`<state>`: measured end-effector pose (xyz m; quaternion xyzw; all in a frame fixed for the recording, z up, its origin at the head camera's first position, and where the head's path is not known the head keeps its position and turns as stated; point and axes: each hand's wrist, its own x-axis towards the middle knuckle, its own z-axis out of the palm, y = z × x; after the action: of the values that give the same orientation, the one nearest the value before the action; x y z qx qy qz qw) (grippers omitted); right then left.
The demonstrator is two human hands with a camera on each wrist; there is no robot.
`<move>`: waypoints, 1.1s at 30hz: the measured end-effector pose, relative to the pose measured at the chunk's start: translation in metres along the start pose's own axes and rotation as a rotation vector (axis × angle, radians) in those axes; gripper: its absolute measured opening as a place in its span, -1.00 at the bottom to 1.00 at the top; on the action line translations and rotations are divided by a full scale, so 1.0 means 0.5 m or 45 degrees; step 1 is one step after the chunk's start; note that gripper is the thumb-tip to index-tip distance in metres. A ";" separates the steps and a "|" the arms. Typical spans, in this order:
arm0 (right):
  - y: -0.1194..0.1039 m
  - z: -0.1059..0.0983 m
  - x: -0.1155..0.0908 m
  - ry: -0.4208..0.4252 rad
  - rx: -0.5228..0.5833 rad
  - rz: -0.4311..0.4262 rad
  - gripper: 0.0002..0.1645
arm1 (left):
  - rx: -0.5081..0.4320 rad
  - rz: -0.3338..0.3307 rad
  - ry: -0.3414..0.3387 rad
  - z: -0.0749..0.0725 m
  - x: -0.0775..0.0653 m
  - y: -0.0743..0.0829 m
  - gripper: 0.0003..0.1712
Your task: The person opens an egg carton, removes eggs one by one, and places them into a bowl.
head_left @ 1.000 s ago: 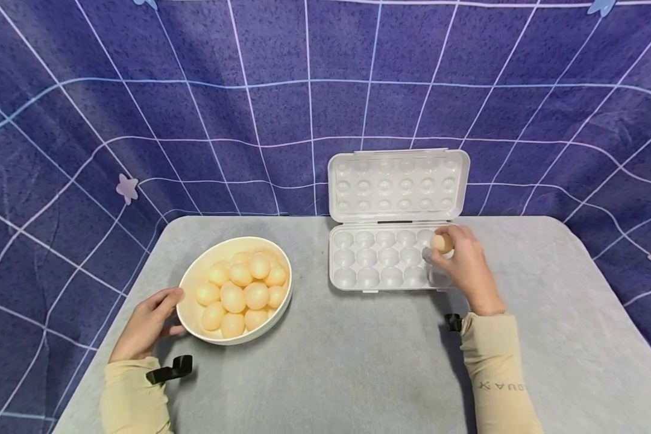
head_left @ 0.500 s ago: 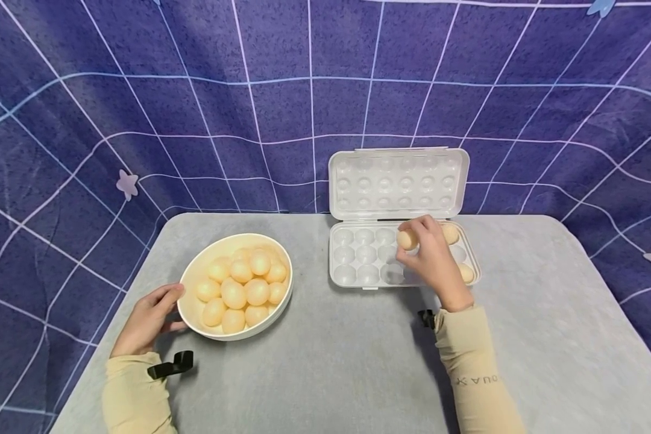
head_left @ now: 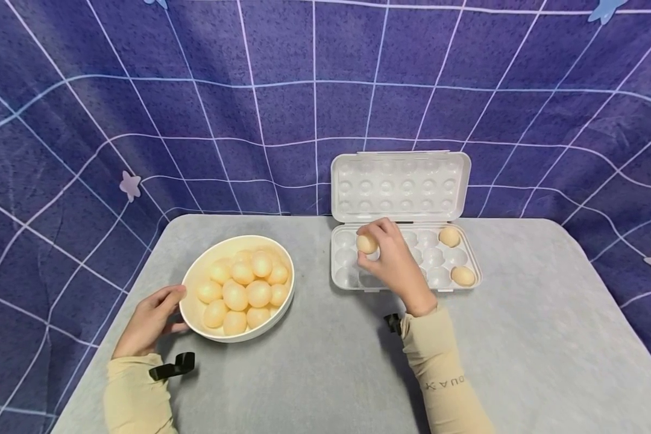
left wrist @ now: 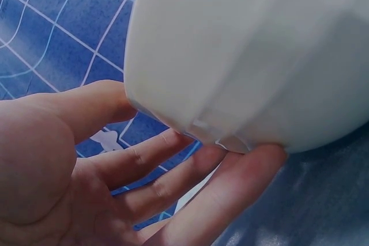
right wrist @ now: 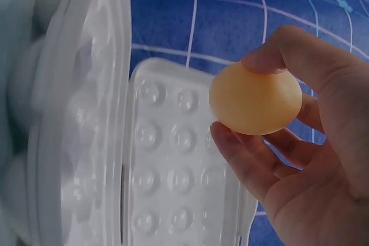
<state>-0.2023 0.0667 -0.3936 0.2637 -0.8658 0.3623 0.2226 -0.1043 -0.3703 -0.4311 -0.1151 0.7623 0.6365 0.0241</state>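
My right hand (head_left: 393,259) pinches an egg (head_left: 366,243) between thumb and fingertips, over the left part of the white egg carton (head_left: 403,287). In the right wrist view the pale orange egg (right wrist: 255,98) shows close up between thumb and fingers. Two more eggs sit in the carton's right-hand column, one at the back (head_left: 449,236) and one at the front (head_left: 463,276). At the left, a white bowl (head_left: 190,319) holds several eggs (head_left: 235,295). My left hand (head_left: 147,319) grips its left side, thumb at the rim; in the left wrist view the fingers (left wrist: 230,194) reach the bowl's underside.
The carton's lid (head_left: 401,184) stands raised behind its base, against a blue gridded curtain (head_left: 282,114). Grey tabletop (head_left: 309,361) lies between bowl and carton and in front of both. Black wrist mounts (head_left: 176,366) are strapped on both sleeves.
My right hand has moved left across the carton with the egg, from its right end to its left part. The two eggs at the right have come into view. The left hand stays on the bowl.
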 end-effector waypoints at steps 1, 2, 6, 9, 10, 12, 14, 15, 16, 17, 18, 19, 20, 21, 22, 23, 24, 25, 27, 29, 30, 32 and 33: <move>-0.005 0.005 0.002 -0.007 0.004 0.001 -0.61 | 0.014 0.002 0.001 0.000 0.000 0.000 -0.29; -0.009 0.009 0.003 -0.014 0.011 0.002 -0.61 | 0.024 0.002 0.005 0.000 0.000 -0.001 -0.30; -0.030 0.025 0.010 -0.036 0.039 0.005 -0.62 | 0.045 0.004 0.027 0.000 0.001 -0.002 -0.34; -0.047 0.037 0.016 -0.045 0.054 -0.020 -0.62 | 0.030 0.002 0.025 0.000 0.000 -0.002 -0.34; -0.054 0.041 0.017 -0.049 0.061 -0.034 -0.62 | 0.018 -0.001 0.022 0.000 -0.001 -0.002 -0.34; -0.067 0.049 0.021 -0.058 0.062 -0.063 -0.62 | 0.029 -0.005 0.011 -0.003 -0.002 -0.003 -0.30; -0.080 0.058 0.024 -0.070 0.065 -0.089 -0.62 | 0.027 -0.015 0.019 -0.005 -0.002 -0.003 -0.28; -0.086 0.063 0.026 -0.075 0.069 -0.099 -0.62 | 0.037 -0.017 0.022 -0.006 -0.002 -0.004 -0.27; -0.092 0.067 0.027 -0.081 0.074 -0.106 -0.62 | 0.047 -0.019 0.026 -0.007 -0.002 -0.004 -0.27; -0.098 0.071 0.029 -0.085 0.077 -0.113 -0.62 | 0.059 -0.018 0.028 -0.008 -0.002 -0.006 -0.28; -0.104 0.075 0.030 -0.088 0.081 -0.119 -0.61 | 0.035 -0.012 0.023 -0.011 0.000 -0.010 -0.31; -0.109 0.079 0.032 -0.092 0.090 -0.125 -0.61 | 0.043 -0.010 0.021 -0.012 0.000 -0.012 -0.32; -0.114 0.082 0.033 -0.096 0.094 -0.132 -0.61 | 0.038 -0.010 0.018 -0.012 0.000 -0.014 -0.33; -0.118 0.085 0.035 -0.101 0.101 -0.138 -0.61 | 0.025 -0.009 0.012 -0.017 0.005 -0.024 -0.35; -0.123 0.087 0.036 -0.108 0.106 -0.144 -0.61 | 0.011 -0.013 0.008 -0.023 0.012 -0.036 -0.33; -0.127 0.091 0.037 -0.108 0.110 -0.152 -0.61 | -0.002 -0.009 0.006 -0.023 0.011 -0.036 -0.34; -0.131 0.094 0.039 -0.112 0.115 -0.159 -0.61 | -0.013 -0.008 0.007 -0.023 0.011 -0.036 -0.35; -0.135 0.098 0.040 -0.117 0.122 -0.166 -0.61 | 0.003 -0.012 0.013 -0.019 0.008 -0.032 -0.33; -0.142 0.106 0.042 -0.129 0.133 -0.184 -0.62 | -0.015 -0.011 0.013 -0.016 0.008 -0.029 -0.33; -0.149 0.115 0.045 -0.144 0.133 -0.198 -0.62 | 0.009 -0.001 0.015 -0.003 -0.003 -0.007 -0.34; -0.152 0.119 0.046 -0.155 0.129 -0.205 -0.62 | 0.022 0.000 0.016 -0.002 -0.001 -0.007 -0.33; -0.157 0.128 0.048 -0.177 0.124 -0.221 -0.63 | 0.039 0.005 0.018 0.001 0.000 -0.006 -0.31; -0.160 0.132 0.048 -0.187 0.120 -0.228 -0.63 | 0.023 0.011 0.022 0.001 0.002 -0.006 -0.34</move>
<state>-0.1841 -0.0375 -0.3813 0.3760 -0.8348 0.3611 0.1772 -0.1045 -0.3703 -0.4343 -0.1169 0.7688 0.6285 0.0158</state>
